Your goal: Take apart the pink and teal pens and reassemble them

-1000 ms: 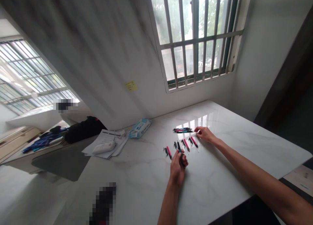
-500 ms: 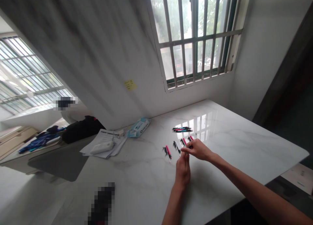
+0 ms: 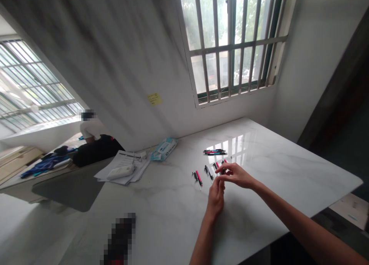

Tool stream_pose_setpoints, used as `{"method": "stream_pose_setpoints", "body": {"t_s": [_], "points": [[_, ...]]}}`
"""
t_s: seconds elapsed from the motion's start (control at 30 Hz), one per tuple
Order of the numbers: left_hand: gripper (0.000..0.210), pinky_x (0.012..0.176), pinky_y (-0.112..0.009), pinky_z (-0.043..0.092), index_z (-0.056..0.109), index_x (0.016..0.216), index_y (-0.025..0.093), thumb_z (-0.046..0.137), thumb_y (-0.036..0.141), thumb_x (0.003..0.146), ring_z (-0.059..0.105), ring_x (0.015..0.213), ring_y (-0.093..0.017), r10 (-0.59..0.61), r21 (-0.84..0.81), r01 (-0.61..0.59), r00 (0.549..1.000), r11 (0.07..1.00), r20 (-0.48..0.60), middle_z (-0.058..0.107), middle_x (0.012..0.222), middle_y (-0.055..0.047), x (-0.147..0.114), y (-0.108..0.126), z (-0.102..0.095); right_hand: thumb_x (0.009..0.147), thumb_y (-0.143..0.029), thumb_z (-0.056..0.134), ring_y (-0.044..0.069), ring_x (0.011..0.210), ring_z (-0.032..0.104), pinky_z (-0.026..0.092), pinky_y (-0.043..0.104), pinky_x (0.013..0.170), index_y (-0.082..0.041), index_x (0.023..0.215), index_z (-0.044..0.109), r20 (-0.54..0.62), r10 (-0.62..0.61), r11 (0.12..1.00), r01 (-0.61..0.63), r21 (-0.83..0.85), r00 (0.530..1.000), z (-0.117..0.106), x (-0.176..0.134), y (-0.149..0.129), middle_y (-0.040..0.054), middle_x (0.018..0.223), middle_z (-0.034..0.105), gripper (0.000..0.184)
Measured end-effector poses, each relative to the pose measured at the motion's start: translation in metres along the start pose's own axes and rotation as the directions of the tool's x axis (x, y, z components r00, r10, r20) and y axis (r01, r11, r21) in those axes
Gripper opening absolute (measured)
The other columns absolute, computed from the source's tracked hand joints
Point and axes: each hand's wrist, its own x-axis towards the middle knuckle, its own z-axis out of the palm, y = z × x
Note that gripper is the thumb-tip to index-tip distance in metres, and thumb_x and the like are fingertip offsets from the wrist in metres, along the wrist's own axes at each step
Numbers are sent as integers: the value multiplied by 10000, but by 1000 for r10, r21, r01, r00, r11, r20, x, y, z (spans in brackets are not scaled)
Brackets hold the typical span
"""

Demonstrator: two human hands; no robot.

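My left hand (image 3: pixel 216 199) is closed, its fingers wrapped around what looks like a pen, mostly hidden by the fingers. A small dark end of that pen (image 3: pixel 223 172) shows at the top, between the bent thumb and forefinger of my right hand (image 3: pixel 238 176). To the left on the table lie a pink pen barrel (image 3: pixel 198 178), a short black grip piece (image 3: pixel 195 176) and a thin white refill (image 3: pixel 200 187). Closer to my hands are black pen parts (image 3: pixel 209 173) and another pink barrel (image 3: pixel 217 166). Further pen parts are partly covered by my right hand.
Several assembled pens (image 3: pixel 215 152) lie grouped beyond the loose parts. A wet-wipes pack (image 3: pixel 164 149), papers (image 3: pixel 123 180) and a white device (image 3: pixel 121 173) are further left on the marble-patterned table (image 3: pixel 302 169). A person (image 3: pixel 92 128) sits by another table in the background.
My right forefinger has lifted and arched away from the thumb, while both hands stay together in almost the same place. The loose parts and grouped pens have not moved.
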Motion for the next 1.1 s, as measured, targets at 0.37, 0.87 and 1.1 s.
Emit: {"method": "stream_pose_setpoints", "body": {"t_s": [0.37,0.87,1.1], "points": [[249,598,-254,255,651,983,195,752,240,760,336,613,-126,17,107,-11,998,994,-54,449,649,63,-1,-4,-2,896,-362,739,227,1003,695,572,452,965,-269,1337,685,-31,-32,998,30,-59,999,10,-3,-3,65,1112,740,454],[181,614,-257,262,653,896,188,670,139,722,347,628,-132,44,67,-39,996,997,-75,451,653,54,0,-1,-2,907,-314,701,253,1075,719,539,491,1039,-274,1298,693,-42,-39,996,35,-83,998,7,-7,-18,65,1127,769,393],[235,615,-251,282,639,965,192,651,151,733,356,635,-131,36,103,-29,997,994,-65,474,680,51,-1,-1,-2,904,-306,704,237,1035,719,548,492,1037,-283,1291,684,-47,-33,997,30,-66,998,12,-8,-21,47,1088,765,388]]}}
